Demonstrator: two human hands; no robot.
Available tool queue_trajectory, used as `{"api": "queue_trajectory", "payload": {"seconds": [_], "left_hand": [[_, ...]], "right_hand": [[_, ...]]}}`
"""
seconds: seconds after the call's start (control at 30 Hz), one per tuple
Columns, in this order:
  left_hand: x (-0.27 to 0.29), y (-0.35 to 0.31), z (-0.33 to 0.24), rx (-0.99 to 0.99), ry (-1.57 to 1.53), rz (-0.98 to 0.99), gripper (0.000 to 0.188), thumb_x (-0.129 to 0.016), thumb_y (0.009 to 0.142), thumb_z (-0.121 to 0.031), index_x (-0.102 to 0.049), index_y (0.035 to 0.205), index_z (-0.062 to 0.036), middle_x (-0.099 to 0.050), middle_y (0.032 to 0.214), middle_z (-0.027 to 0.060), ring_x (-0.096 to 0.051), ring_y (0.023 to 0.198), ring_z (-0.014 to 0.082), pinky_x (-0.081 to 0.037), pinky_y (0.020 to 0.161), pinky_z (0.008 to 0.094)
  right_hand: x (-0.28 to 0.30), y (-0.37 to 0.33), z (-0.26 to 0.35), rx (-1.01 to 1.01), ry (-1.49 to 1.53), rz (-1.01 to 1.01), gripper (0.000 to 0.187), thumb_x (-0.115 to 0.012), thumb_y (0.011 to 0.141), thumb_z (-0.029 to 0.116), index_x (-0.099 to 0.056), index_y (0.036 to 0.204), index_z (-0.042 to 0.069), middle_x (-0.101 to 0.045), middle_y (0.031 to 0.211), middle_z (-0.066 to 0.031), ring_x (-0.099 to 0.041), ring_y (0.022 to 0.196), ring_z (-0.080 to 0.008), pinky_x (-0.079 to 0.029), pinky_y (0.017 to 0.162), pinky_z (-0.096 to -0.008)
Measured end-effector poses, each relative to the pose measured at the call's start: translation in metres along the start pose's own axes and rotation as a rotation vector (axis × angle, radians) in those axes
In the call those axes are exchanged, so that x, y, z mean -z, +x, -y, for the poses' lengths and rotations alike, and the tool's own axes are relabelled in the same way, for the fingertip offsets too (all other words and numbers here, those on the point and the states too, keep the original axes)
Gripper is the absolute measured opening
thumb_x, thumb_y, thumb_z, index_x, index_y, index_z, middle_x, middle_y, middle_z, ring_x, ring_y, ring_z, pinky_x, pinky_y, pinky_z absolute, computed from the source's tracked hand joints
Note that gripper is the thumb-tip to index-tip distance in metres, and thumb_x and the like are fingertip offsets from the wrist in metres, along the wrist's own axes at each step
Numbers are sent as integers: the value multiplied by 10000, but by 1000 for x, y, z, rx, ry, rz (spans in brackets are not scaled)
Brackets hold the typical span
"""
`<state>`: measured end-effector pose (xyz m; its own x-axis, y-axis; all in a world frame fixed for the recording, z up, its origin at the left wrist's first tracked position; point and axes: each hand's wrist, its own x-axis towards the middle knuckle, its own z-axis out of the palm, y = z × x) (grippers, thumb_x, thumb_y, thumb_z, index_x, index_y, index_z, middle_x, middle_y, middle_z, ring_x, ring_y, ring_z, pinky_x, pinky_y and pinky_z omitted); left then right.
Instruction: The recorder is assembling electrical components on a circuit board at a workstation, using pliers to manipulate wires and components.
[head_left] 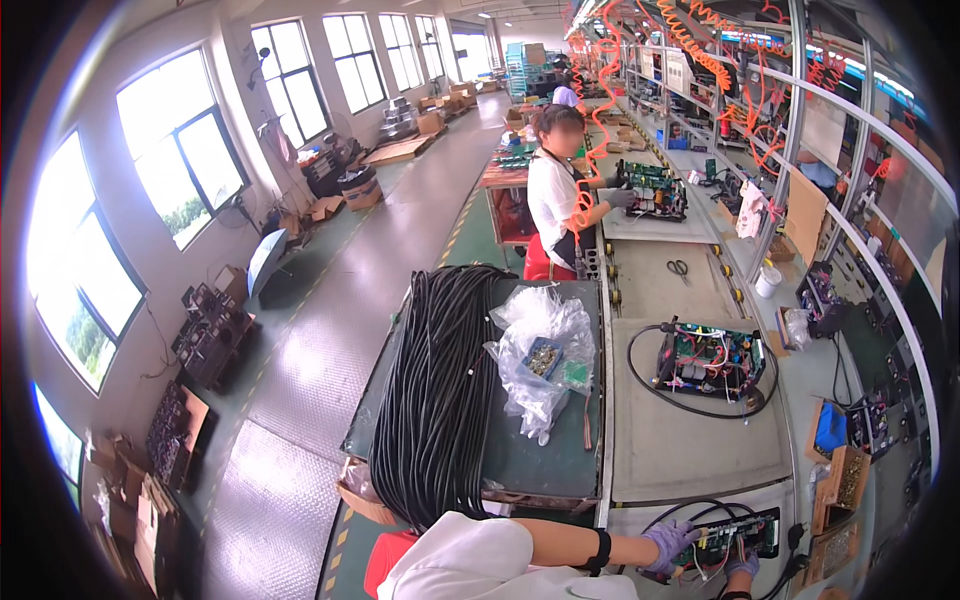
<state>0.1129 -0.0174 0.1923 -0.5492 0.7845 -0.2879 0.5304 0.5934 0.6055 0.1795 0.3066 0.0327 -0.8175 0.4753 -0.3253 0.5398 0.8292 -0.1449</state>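
Note:
At the lower right a circuit board assembly (752, 534) in a black open chassis lies on the workbench, with several cables around it. My left hand (672, 546), in a purple glove, reaches in from the left and grips the assembly's left side, its fingers bent over the edge. At the near edge, my right hand (741, 566), also gloved in purple, is closed at the thin wires (741, 545) that come off the board. Its fingertips are small and partly hidden. A black cable (712, 508) loops behind the assembly.
Ahead stands another open chassis (712, 360) ringed by a black cable. To the left, a table carries a bundle of black cables (435, 390) and a plastic bag (535, 330) around a tray of small parts. Farther on, a co-worker (560, 200) handles a board; scissors (678, 268) lie between.

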Motion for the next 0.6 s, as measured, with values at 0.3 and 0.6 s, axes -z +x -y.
{"api": "queue_trajectory", "payload": {"seconds": [0.3,0.6], "left_hand": [[-5,-3,5,-56,-23,30,974,-697,627,-442,-212,1395,-90,-377,1279,220,-485,1070,385,-431,884,415],[-4,-3,2,-84,-19,5,950,-669,624,-481,-262,1365,-46,-390,1270,231,-466,1095,389,-422,893,412]], "right_hand": [[25,25,4,42,-223,-50,503,-537,796,449,-536,1179,124,-526,1208,-184,-502,1118,-330,-429,907,-379],[62,-54,28,-412,-39,28,538,-567,772,478,-564,1141,87,-556,1153,-209,-532,1076,-347,-444,886,-392]]}}
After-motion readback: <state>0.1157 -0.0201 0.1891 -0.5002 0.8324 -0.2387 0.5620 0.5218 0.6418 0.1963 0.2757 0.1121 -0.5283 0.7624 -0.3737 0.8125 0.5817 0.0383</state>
